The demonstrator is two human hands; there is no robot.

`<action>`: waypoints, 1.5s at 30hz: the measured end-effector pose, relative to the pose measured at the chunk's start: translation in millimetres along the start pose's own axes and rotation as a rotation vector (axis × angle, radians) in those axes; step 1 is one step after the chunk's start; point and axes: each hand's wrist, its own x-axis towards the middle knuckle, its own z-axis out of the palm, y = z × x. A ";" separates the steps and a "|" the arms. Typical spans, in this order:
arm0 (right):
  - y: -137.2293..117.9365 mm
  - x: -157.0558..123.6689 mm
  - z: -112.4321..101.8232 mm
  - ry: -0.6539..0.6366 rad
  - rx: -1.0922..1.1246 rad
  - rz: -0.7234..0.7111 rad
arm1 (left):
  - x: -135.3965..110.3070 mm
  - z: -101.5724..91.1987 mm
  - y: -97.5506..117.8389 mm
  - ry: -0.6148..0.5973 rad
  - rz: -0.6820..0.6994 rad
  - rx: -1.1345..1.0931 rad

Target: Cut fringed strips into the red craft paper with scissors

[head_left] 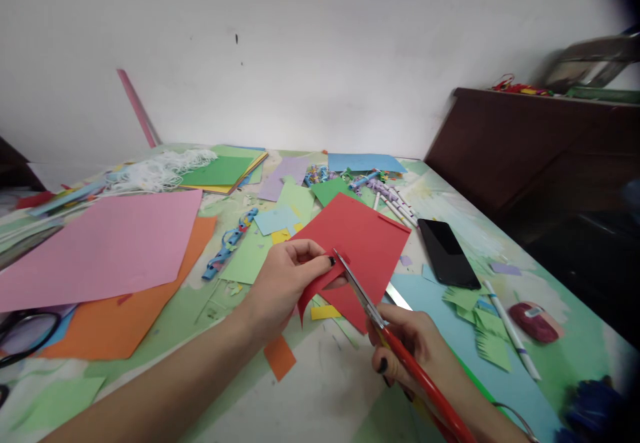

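Observation:
My left hand (285, 283) pinches the near left edge of a red paper sheet (363, 239) held just above the table. My right hand (417, 349) grips red-handled scissors (395, 339), whose metal blades point up and left into the red paper beside my left thumb. A cut runs into the sheet, and a strip of it curls down under my left fingers. Both hands are closed on what they hold.
Large pink (100, 246) and orange (127, 309) sheets lie at left, a black phone (447, 253) at right. Paper scraps, a blue paper chain (227, 243), markers (395, 203) and a stack of coloured paper (223, 171) cover the table. A dark wooden cabinet (540, 143) stands at the right.

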 end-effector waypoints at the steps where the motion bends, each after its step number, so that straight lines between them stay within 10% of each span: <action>1: 0.3 -0.1 -0.3 0.000 -0.002 -0.003 | 0.0 0.1 0.0 0.002 -0.001 -0.001; 45: -12.2 1.2 2.1 0.008 0.034 0.013 | -0.6 0.8 1.0 0.004 0.002 0.015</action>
